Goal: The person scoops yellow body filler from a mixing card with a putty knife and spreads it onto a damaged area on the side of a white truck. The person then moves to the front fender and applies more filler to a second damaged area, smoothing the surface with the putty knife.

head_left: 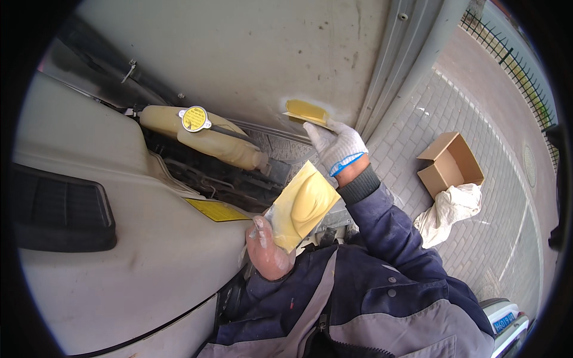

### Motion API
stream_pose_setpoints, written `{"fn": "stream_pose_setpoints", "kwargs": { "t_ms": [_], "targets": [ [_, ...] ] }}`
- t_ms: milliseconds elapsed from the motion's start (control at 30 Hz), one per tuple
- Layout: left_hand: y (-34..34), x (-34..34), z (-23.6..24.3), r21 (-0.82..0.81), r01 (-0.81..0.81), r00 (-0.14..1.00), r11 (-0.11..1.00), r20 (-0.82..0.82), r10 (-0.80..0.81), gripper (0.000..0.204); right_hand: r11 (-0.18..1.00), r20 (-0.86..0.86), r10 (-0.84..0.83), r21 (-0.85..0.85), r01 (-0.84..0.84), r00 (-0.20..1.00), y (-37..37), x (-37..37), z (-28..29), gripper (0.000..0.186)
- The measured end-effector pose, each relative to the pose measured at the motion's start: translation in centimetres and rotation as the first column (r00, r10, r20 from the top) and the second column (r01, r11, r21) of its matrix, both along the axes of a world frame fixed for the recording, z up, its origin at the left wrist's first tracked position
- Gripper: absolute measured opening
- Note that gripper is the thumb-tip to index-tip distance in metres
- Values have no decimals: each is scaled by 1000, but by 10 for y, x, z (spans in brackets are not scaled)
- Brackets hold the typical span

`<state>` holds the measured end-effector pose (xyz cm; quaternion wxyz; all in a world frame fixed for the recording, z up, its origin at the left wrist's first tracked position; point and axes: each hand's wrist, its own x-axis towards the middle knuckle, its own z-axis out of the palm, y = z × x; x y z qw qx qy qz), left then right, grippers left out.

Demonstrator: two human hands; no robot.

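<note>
My bare left hand (268, 249), smeared with pale dust, grips a flat board (285, 210) by its lower left edge, thumb on top. A thick mound of yellow putty (314, 201) lies on the board. My right hand (338, 146), in a white knit glove with a blue cuff edge, is closed on a thin yellow putty spreader (310, 113). The spreader is up against the pale upright panel (250, 53), at a whitish, sanded-looking spot. How much of the yellow there is putty on the panel I cannot tell.
To the left is a pale vehicle body (137, 250) with a black vent (62, 209). A yellowed plastic tank (221, 146) with a round cap (194, 119) sits in the gap. An open cardboard box (450, 164) and a white cloth (453, 209) lie on grey paving at right.
</note>
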<state>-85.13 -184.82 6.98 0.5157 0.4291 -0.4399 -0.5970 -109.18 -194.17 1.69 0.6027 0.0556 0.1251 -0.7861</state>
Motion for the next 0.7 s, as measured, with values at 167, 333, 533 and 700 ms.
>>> {"fn": "stream_pose_setpoints", "kwargs": {
  "t_ms": [167, 333, 533, 700],
  "targets": [
    [1, 3, 3, -17, 36, 992, 999, 118, -34, 60, 1000, 140, -16, 20, 13, 990, 13, -10, 47, 32],
    [4, -7, 10, 122, -6, 983, 993, -183, 29, 55, 998, 49, -42, -46, 44, 998, 29, -9, 81, 37],
    [10, 0, 6, 60, -28, 998, 998, -47, 31, 50, 990, -15, 106, 90, -104, 994, 45, 30, 37, 37],
    [11, 3, 7, 110, 33, 993, 993, -117, -20, 48, 956, -23, 136, 265, -125, 990, 5, 49, -44, 34]
  ]
}}
